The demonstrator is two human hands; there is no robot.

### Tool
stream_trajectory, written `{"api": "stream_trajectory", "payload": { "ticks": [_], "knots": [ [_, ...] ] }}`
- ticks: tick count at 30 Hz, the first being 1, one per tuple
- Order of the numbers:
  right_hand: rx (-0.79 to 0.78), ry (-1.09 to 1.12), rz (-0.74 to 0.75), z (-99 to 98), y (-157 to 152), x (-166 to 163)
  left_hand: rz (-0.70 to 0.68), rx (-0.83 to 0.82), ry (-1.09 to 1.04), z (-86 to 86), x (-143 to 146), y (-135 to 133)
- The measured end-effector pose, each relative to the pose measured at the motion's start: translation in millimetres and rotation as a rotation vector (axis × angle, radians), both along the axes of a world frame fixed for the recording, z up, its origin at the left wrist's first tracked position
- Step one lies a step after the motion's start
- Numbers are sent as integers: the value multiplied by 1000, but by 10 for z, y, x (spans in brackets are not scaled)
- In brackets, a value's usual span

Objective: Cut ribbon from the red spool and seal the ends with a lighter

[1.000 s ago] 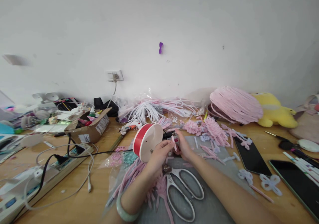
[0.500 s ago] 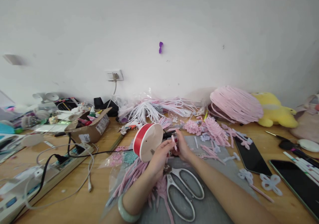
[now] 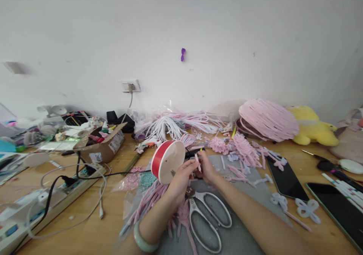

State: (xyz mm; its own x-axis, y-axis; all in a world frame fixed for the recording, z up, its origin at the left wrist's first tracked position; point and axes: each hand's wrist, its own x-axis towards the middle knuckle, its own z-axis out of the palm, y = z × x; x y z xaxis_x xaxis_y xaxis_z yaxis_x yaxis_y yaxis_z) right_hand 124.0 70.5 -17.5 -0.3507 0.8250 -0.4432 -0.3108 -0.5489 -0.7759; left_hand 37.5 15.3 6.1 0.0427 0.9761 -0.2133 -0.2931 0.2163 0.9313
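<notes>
My left hand [image 3: 184, 175] is closed, its fingertips pinching a narrow pale pink strip [image 3: 197, 163] that stands up between both hands. My right hand [image 3: 207, 168] is curled around a small dark object, mostly hidden by the fingers, with a bright yellow spot [image 3: 201, 149] above it. Just left of my left hand is a tilted spool of red ribbon [image 3: 168, 162] with white sides; whether the hand supports it I cannot tell. Below the hands lie large scissors [image 3: 208, 217] with grey handles, their blades hidden, beside pink and lilac fuzzy stems [image 3: 147, 202].
A grey mat [image 3: 241, 228] covers the table's middle. Two phones [image 3: 286, 177] and fuzzy flower shapes [image 3: 307, 209] lie at right. An open cardboard box [image 3: 100, 149] and a power strip [image 3: 68, 196] with cables are at left. White stems [image 3: 164, 126] lie along the wall.
A yellow spot now shows above my right hand, whose fingers have shifted slightly. The spool and my left hand have barely moved.
</notes>
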Motion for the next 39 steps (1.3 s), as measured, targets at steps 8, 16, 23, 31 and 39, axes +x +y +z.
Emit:
{"api": "stream_trajectory", "payload": {
  "ticks": [8, 16, 23, 31, 39],
  "knots": [
    [-20, -5, -7, 27, -21, -15, 37, -11, -14, -3, -3, 17],
    [16, 0, 21, 34, -43, -16, 7, -6, -12, -44, -24, 52],
    [31, 7, 18, 6, -61, -14, 77, -15, -6, -5, -14, 41],
    [68, -17, 50, -1, -70, -13, 102, -50, 4, 32, 6, 45],
    [70, -35, 69, 57, -92, -10, 70, -60, -54, -30, -29, 63]
  ]
}}
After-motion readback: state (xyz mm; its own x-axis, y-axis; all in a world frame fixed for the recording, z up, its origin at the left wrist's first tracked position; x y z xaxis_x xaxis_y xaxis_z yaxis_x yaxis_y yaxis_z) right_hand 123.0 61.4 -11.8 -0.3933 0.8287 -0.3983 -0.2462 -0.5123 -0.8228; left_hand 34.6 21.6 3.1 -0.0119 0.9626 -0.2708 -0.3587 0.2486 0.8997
